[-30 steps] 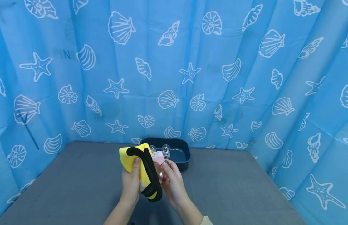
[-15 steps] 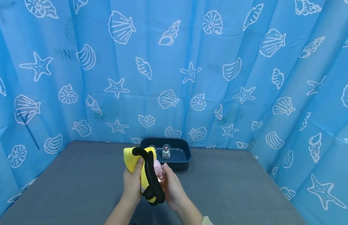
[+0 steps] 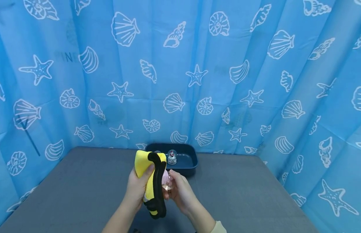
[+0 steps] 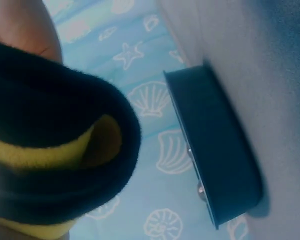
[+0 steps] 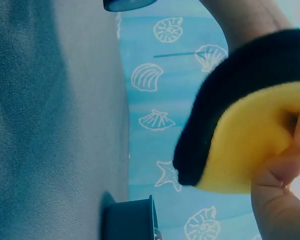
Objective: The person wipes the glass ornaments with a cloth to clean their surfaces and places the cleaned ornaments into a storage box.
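Note:
My left hand [image 3: 138,186] grips a folded yellow cloth [image 3: 142,161] with a thick black edging, thumb on the near face. Against the cloth's right side is a small snow globe with a pink base [image 3: 165,177], its clear part pinched by my right hand [image 3: 181,192]. The cloth hides much of that globe. In the right wrist view, thumb and fingers of the right hand [image 5: 282,190] lie close against the yellow cloth [image 5: 245,145]. The left wrist view shows the cloth's black fold [image 4: 125,130] up close.
Behind the hands stands a dark blue tray [image 3: 195,160] on the grey tabletop [image 3: 241,194]. Inside it is a snow globe [image 3: 172,157] with a small figure; another one is partly hidden by the cloth. A blue shell-patterned curtain [image 3: 215,81] closes off the back.
Both hands have stayed together while the left hand and cloth shifted right and turned more upright. The pink base has turned and dropped lower, and the cloth now covers more of it.

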`<state>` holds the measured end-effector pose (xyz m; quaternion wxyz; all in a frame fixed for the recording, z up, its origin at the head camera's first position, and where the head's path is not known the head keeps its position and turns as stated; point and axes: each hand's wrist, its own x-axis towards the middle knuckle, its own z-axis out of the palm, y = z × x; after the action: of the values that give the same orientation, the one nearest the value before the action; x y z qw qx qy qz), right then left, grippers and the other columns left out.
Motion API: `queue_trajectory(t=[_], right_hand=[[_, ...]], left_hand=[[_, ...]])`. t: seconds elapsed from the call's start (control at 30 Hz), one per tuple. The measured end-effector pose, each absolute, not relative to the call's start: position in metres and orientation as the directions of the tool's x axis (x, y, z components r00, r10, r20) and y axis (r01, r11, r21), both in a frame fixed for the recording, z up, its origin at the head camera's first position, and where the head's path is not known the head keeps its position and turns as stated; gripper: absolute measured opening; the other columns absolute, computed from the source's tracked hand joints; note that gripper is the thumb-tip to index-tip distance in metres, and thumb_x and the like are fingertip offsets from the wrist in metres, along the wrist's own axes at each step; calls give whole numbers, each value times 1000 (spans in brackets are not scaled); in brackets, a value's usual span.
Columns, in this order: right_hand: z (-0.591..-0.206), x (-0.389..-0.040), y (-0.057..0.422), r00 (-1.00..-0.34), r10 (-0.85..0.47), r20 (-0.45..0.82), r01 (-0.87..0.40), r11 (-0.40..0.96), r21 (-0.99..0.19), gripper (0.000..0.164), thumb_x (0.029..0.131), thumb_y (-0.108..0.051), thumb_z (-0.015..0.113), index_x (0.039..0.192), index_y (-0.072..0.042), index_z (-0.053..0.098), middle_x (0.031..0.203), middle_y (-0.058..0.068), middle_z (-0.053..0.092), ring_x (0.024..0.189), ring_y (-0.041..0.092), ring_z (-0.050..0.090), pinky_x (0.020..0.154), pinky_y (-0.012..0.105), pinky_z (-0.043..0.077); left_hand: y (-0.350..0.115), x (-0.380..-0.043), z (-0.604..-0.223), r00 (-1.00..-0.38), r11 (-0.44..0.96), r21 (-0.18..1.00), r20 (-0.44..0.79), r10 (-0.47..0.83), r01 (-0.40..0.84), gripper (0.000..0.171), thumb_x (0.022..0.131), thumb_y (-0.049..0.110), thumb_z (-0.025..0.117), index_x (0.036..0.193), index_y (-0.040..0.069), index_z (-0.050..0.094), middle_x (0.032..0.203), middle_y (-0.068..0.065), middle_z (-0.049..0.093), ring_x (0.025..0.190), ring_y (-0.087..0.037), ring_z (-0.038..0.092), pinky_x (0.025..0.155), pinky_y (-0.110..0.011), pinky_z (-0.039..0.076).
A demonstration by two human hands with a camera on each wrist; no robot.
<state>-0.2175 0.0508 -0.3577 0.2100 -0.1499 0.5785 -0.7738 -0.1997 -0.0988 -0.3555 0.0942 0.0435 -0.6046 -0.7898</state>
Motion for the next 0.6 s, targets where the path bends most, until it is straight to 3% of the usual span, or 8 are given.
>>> queue_trajectory(t=[0.33, 0.6], right_hand=[[-356, -217, 52, -899, -437, -21, 142, -247, -959, 30, 100, -35, 37, 100, -14, 60, 90, 1, 60, 70, 13, 47, 63, 23, 39], [-357, -218, 52, -906, -424, -13, 112, -209, -972, 19, 97, -27, 41, 97, -11, 52, 77, -2, 53, 62, 12, 44, 61, 25, 37]], left_hand=[[-108, -200, -359, -974, -392, 920, -83, -209, 6, 57, 95, 49, 56, 126, 5, 37, 97, -3, 57, 80, -10, 62, 73, -25, 54], [-99, -196, -360, -986, -178, 983, 3, -166, 33, 56, 95, 31, 65, 130, 0, 35, 103, -11, 52, 85, -19, 57, 75, -31, 51]])
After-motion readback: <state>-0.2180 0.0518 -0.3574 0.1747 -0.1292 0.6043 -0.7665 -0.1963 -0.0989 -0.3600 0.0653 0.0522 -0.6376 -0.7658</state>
